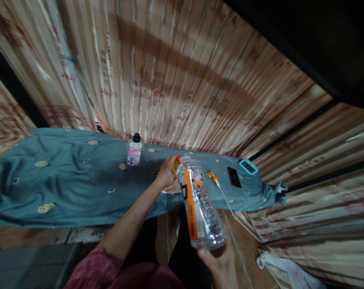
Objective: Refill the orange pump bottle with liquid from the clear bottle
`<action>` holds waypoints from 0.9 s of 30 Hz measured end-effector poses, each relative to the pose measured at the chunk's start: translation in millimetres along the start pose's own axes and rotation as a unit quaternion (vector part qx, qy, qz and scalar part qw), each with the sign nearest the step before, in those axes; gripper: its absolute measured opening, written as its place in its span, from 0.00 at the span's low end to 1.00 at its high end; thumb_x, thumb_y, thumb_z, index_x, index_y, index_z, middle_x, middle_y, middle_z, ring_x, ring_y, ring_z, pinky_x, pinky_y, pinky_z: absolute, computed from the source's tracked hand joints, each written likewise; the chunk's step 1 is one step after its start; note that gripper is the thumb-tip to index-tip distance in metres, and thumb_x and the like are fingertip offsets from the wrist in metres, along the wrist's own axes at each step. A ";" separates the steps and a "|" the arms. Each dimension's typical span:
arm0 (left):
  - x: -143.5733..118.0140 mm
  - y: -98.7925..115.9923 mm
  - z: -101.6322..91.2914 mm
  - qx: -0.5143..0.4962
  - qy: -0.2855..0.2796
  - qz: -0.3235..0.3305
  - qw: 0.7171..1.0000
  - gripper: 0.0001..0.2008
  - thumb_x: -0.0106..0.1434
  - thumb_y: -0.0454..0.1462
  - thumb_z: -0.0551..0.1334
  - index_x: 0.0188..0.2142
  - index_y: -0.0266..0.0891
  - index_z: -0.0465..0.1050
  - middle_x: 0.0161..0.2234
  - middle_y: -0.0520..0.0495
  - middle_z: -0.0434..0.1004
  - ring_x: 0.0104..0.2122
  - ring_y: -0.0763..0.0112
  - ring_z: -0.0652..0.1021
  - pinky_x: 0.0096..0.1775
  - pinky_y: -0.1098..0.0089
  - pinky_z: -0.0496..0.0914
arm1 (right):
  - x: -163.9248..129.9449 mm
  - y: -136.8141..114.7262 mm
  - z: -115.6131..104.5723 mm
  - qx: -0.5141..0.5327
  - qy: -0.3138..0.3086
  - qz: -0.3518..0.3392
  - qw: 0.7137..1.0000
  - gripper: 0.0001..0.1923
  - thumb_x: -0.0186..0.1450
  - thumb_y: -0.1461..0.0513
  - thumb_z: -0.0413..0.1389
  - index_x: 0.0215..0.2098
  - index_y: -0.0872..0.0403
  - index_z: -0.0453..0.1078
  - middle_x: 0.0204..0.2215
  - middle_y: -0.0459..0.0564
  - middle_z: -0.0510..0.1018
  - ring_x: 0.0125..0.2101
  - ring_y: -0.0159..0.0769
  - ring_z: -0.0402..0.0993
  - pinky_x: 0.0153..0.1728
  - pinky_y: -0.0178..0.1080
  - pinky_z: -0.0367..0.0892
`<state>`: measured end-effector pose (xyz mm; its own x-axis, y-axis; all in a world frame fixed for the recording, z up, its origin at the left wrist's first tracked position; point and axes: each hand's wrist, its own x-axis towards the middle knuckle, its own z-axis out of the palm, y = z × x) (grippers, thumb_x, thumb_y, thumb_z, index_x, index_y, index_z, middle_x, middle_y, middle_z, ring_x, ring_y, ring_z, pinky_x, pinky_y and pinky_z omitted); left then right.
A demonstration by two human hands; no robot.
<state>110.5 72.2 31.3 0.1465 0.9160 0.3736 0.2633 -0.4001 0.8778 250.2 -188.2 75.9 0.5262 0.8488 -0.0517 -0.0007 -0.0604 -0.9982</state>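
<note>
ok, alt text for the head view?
Right hand holds the base of a tilted clear bottle, left hand near its neck. On teal cloth: black-capped bottle at left; orange pump, phone, blue-framed display at right.

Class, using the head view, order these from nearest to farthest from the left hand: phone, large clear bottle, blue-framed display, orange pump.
From the left hand:
1. Large clear bottle: tilted, its neck by the hand.
2. Orange pump: to the right, past the bottle.
3. Phone: right of the pump.
4. Blue-framed display: farthest right.
</note>
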 end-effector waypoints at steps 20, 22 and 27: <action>-0.5 -2.8 1.7 -0.004 0.009 0.010 1.000 0.31 0.48 0.32 0.69 0.53 0.40 0.72 0.49 0.41 0.76 0.50 0.51 0.78 0.55 0.53 0.73 | 0.6 0.5 -0.6 -0.029 0.004 -0.013 0.999 0.44 0.46 0.47 0.75 0.56 0.54 0.70 0.46 0.56 0.85 0.47 0.53 0.83 0.48 0.45 0.77; -0.5 -2.7 1.8 -0.010 0.010 0.010 1.000 0.31 0.48 0.33 0.69 0.53 0.41 0.72 0.49 0.42 0.76 0.50 0.52 0.78 0.55 0.53 0.73 | 0.1 -1.9 0.2 -0.019 0.003 -0.005 1.000 0.43 0.45 0.48 0.75 0.54 0.53 0.70 0.46 0.55 0.85 0.47 0.52 0.83 0.48 0.45 0.77; 0.0 -2.7 1.6 0.002 0.006 0.002 1.000 0.31 0.48 0.32 0.69 0.53 0.40 0.72 0.49 0.40 0.76 0.50 0.50 0.78 0.55 0.53 0.73 | -1.4 -10.1 4.2 -0.004 0.015 0.011 1.000 0.35 0.42 0.52 0.76 0.45 0.51 0.71 0.41 0.52 0.86 0.42 0.51 0.84 0.45 0.44 0.77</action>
<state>111.3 73.2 28.5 0.1356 0.9146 0.3810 0.2658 -0.4040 0.8753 245.9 -186.6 85.9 0.5520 0.8306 -0.0733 -0.0069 -0.0833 -0.9965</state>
